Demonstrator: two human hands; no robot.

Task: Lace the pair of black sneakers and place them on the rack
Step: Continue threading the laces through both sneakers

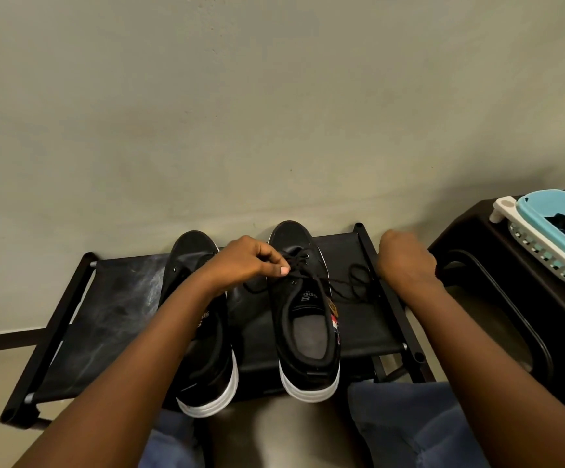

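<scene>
Two hands: left grip [250,261] pinches lace [311,276] over right sneaker [304,319].

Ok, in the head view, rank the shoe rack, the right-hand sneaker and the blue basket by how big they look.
1. Shoe rack, clearly largest.
2. Right-hand sneaker.
3. Blue basket; it looks close to the sneaker, but it is cut off by the frame edge and sits farther away, so that order is unsure.

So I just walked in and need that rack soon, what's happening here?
A person is lacing a pair of black sneakers that sit toes-to-wall on the black shoe rack. The left hand pinches the black lace over the right sneaker, which is only partly laced; loose lace trails toward the right hand, closed near the rack's edge. The left sneaker shows bare eyelets near the toe.
</scene>
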